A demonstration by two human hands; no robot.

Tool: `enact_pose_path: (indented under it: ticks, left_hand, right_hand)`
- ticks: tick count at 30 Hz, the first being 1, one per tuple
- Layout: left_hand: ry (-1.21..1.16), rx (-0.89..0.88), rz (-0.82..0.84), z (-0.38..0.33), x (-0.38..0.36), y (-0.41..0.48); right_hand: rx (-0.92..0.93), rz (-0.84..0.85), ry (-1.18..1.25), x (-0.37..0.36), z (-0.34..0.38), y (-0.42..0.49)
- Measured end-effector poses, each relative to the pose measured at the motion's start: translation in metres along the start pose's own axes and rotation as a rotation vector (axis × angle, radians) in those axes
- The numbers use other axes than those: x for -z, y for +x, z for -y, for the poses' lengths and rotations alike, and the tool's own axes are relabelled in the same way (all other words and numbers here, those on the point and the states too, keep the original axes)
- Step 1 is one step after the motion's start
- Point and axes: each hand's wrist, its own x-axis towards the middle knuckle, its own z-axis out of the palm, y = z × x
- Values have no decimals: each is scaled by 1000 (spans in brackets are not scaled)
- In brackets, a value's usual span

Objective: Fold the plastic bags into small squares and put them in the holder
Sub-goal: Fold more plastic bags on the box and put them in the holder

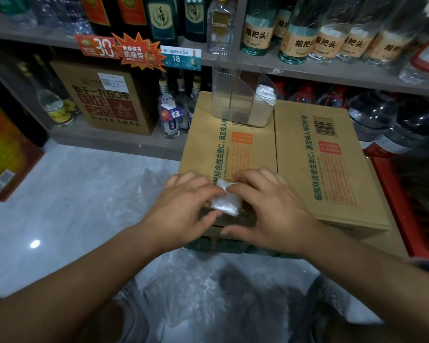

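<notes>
A clear plastic bag (226,202), folded down to a small white square, lies at the near edge of a cardboard box (305,169). My left hand (183,206) pinches its left side between thumb and fingers. My right hand (268,209) holds its right side, fingers curled over the top. At the far end of the box stands a clear ribbed holder (233,95) with folded white bags (265,95) inside its right part.
Loose crumpled plastic bags (201,288) lie on the pale floor below my arms and to the left (134,191). Shelves with bottles (295,40) and a brown carton (104,100) rise behind the box. A red crate edge (396,206) runs along the right.
</notes>
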Motion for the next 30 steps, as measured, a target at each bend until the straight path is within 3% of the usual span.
enact_pose_path:
  ticks: [6, 13, 20, 24, 27, 30]
  left_hand:
    - [-26, 27, -24, -7, 3, 5]
    - [-133, 89, -31, -11, 12, 25]
    - [-338, 185, -33, -19, 27, 58]
    - [-374, 360, 94, -9, 38, 84]
    - [-312, 449, 92, 5, 48, 106]
    - [-257, 504, 57, 16, 61, 132]
  right_hand:
    - [64, -110, 19, -8, 2, 0]
    - [-32, -183, 338, 15, 5, 6]
    - [-33, -198, 213, 48, -6, 25]
    - [-162, -304, 201, 75, -27, 54]
    - [-296, -448, 208, 96, -61, 84]
    - [-372, -459, 156, 109, -98, 113]
